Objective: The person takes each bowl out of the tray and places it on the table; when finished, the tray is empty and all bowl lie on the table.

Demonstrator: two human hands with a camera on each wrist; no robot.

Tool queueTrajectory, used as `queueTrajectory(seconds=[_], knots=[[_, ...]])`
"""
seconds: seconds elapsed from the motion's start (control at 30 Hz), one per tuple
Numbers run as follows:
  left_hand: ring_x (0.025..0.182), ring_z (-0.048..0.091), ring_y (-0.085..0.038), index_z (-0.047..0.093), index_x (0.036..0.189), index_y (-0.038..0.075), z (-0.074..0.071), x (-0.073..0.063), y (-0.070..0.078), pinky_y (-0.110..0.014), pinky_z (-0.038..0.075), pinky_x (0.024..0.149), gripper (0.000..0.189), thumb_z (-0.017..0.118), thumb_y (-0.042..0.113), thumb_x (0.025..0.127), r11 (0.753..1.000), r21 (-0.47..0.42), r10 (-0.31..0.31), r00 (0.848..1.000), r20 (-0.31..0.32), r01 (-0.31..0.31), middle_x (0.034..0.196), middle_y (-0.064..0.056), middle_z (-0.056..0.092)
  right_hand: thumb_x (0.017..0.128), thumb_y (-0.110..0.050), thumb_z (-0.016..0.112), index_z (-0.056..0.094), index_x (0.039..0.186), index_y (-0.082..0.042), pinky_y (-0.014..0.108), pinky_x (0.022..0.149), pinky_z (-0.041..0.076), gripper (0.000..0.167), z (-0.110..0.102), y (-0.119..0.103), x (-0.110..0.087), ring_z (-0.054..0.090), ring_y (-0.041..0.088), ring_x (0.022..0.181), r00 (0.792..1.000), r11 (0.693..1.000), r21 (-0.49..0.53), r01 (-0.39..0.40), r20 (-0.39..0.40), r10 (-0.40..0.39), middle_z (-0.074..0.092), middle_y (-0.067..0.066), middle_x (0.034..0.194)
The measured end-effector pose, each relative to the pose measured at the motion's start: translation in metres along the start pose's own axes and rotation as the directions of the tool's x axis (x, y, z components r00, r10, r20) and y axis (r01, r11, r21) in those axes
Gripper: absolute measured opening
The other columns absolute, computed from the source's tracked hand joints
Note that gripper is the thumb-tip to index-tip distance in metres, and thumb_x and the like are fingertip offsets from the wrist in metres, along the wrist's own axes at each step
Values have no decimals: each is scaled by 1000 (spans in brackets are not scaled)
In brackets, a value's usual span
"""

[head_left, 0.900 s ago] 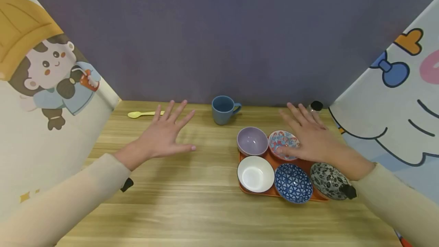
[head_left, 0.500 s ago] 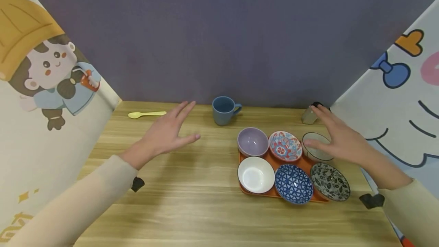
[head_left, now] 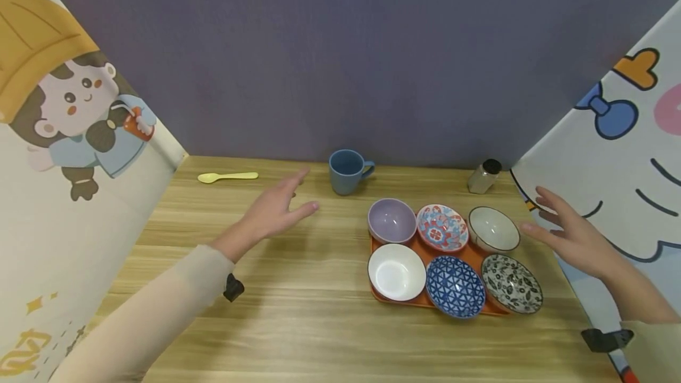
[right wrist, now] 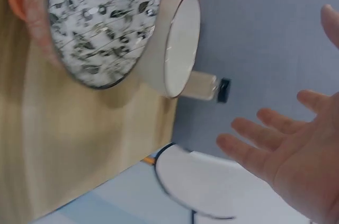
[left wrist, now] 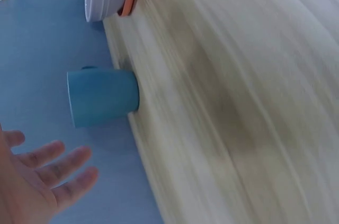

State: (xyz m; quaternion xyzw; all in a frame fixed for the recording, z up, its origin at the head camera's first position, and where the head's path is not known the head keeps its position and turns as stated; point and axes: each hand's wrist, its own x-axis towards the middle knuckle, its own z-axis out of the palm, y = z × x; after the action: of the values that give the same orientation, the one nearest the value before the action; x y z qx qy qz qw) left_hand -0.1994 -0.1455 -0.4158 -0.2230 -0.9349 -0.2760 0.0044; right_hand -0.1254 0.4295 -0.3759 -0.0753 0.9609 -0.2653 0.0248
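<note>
My left hand (head_left: 271, 208) hovers over the table's left half, fingers loosely extended and holding nothing. The blue mug (head_left: 346, 173) stands just beyond its fingertips, handle to the right; the left wrist view also shows this mug (left wrist: 103, 97) apart from the fingers. To the right of the bowls, my right hand (head_left: 571, 235) hangs in the air with relaxed fingers and nothing in them. Nearest to it are a white dark-rimmed bowl (head_left: 493, 230) and a black-and-white leaf-patterned bowl (head_left: 512, 283). In the right wrist view that patterned bowl (right wrist: 106, 23) sits apart from the hand.
An orange tray (head_left: 420, 299) carries several bowls, among them a purple one (head_left: 392, 221), a red-blue one (head_left: 443, 227), a plain white one (head_left: 396, 272) and a blue triangle-patterned one (head_left: 456, 286). A black-capped shaker (head_left: 485, 176) and a yellow spoon (head_left: 227, 177) lie towards the back wall.
My right hand has moved right and slightly down, off the bowls, uncovering the shaker and white dark-rimmed bowl. My left hand has shifted a little right and turned, its spread fingers drawing together.
</note>
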Motion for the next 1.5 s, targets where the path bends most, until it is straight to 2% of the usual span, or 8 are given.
queueTrajectory(seconds=[0.1,0.33,0.43,0.57,0.67,0.97,1.33,1.5], knots=[[117,66,-35,23,165,20,11,4,1,-54,57,97,86,52,66,98,997,-74,-24,1000,7,24,151,-16,53,103,-33,62,-5,165,-9,86,91,37,94,5,13,-7,36,71,128,998,998,27,-54,25,54,18,44,159],[113,67,-31,28,163,18,41,11,8,-52,58,95,81,54,60,99,979,-181,-78,994,73,90,144,-15,58,105,-39,56,-8,164,-6,85,90,39,93,25,43,-22,35,74,126,986,983,93,-159,71,153,19,46,156],[111,68,-30,30,162,16,54,14,10,-50,59,95,79,55,57,100,968,-225,-94,991,97,114,143,-15,59,106,-37,55,-9,164,-7,68,93,54,91,36,55,-27,35,73,127,980,973,146,-180,106,166,20,45,156],[114,68,-31,32,162,15,70,17,14,-49,57,98,75,56,52,101,944,-296,-111,985,134,147,143,-16,59,108,-31,53,-10,165,-11,33,82,63,87,46,67,-30,64,23,121,979,947,267,-179,143,145,21,44,157],[120,66,-34,32,162,14,80,19,17,-51,55,104,73,57,47,102,920,-357,-113,981,158,163,144,-18,58,109,-27,50,-10,165,-16,26,84,62,83,52,75,-30,58,-12,107,976,911,368,-184,175,127,18,43,158],[125,63,-33,33,161,14,98,29,29,-45,54,106,70,60,40,102,839,-504,-99,970,223,202,146,-18,56,112,-19,39,-5,166,-25,17,89,51,70,63,98,-26,54,-11,121,944,772,585,-249,324,59,1,27,169],[115,68,-35,33,162,20,114,46,43,-48,62,90,74,69,32,97,658,-682,-90,933,349,318,148,-18,53,110,-16,44,-5,166,-33,21,89,50,76,66,109,-19,51,-15,115,926,749,593,-295,371,71,-6,24,170],[115,68,-38,33,162,23,119,55,49,-53,62,92,74,68,27,97,591,-715,-110,915,387,374,149,-21,52,109,-10,44,-3,166,-35,20,89,50,77,65,113,-19,52,-14,116,930,721,637,-273,365,30,10,1,173]])
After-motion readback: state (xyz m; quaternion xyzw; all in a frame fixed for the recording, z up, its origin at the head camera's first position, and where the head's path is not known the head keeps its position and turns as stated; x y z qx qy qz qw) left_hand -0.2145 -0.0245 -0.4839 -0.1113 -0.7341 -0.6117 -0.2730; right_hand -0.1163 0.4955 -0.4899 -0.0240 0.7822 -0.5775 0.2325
